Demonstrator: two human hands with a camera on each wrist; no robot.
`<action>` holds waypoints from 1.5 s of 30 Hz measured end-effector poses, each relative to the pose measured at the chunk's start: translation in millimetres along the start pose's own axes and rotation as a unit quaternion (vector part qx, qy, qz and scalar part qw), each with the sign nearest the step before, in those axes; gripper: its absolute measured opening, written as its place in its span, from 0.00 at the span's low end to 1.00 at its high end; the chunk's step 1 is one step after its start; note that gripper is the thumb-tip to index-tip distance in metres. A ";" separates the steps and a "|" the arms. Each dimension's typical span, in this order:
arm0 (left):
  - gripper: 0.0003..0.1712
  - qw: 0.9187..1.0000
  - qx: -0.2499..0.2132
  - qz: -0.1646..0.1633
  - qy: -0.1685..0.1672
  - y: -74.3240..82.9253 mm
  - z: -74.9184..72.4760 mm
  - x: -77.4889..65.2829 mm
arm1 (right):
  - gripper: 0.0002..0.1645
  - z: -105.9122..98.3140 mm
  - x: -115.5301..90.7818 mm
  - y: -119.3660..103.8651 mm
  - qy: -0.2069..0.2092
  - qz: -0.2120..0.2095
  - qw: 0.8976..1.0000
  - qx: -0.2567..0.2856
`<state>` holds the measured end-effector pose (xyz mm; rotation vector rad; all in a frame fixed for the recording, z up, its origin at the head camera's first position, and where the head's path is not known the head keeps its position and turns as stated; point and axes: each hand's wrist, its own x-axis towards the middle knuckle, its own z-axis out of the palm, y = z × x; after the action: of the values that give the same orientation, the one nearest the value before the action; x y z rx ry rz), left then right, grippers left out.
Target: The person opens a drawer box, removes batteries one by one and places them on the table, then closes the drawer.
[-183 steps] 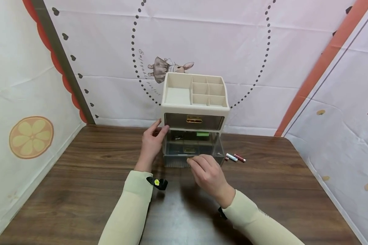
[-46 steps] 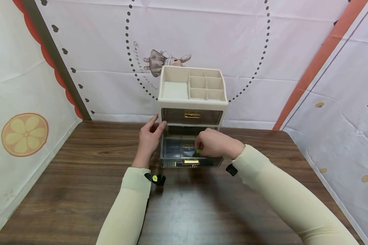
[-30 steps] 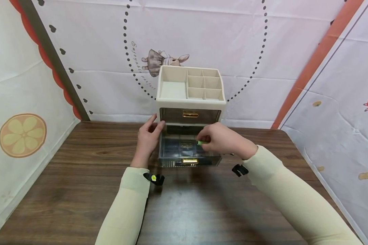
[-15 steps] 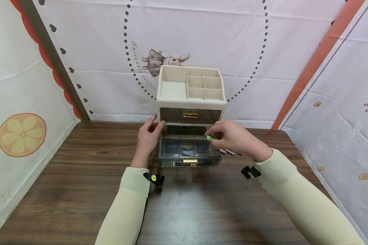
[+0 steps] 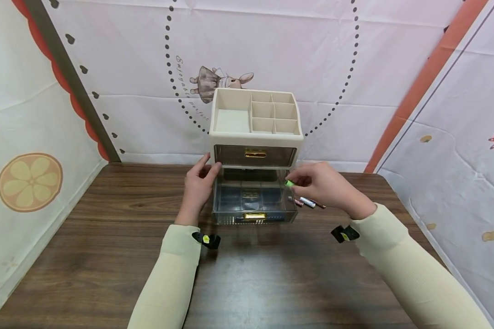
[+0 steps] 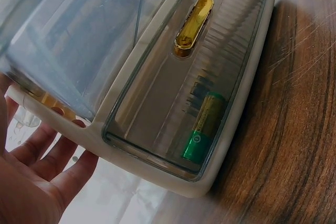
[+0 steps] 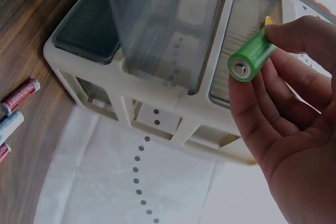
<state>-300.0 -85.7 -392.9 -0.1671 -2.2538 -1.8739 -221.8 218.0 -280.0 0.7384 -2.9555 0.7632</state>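
Note:
A cream desktop organizer (image 5: pixel 256 139) stands on the table, with its clear middle drawer (image 5: pixel 226 218) pulled out. My right hand (image 5: pixel 327 185) pinches a green battery (image 7: pixel 252 56) between thumb and fingers, just right of the pulled-out drawer and above table height. My left hand (image 5: pixel 196 185) rests on the organizer's left side, thumb near the front edge, fingers fairly straight in the left wrist view. Another green battery (image 6: pixel 205 127), with a gold end, lies behind the clear front of the shut bottom drawer (image 6: pixel 149 103). Part of the held battery is hidden by my fingers.
Right of the organizer, a white-and-blue battery (image 5: pixel 307 202) lies on the table among red ones, including a red battery (image 7: pixel 21 97). The smoky top drawer (image 5: pixel 230 155) is closed. A printed cloth wall (image 5: pixel 333 59) stands close behind the organizer.
My right hand first pulled at the drawer front, then reached inside and gripped the green battery. It has since lifted it out to the right. My left hand has stayed on the organizer.

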 end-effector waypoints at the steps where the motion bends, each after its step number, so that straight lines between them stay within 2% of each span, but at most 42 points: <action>1: 0.38 1.000 0.001 -0.001 0.000 -0.2 0.0 0.0 | 0.11 0.1 -1.0 1.6 0.001 0.002 1.000 0.002; 9: 0.38 1.000 0.006 -0.003 -0.001 -0.1 0.7 -0.1 | 0.08 2.6 -8.2 17.1 0.023 0.013 1.000 0.009; 26: 0.37 1.000 0.008 -0.004 -0.006 -1.0 -0.2 0.1 | 0.08 21.3 -15.6 44.2 0.010 0.071 0.997 0.029; 45: 0.38 1.000 0.009 0.002 0.000 0.2 1.0 -0.9 | 0.05 52.3 -15.0 70.1 0.012 0.089 0.995 0.047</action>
<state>-299.2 -84.6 -393.1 -0.1699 -2.2684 -1.8501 -233.6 254.7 -359.9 0.4675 -3.0118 0.9189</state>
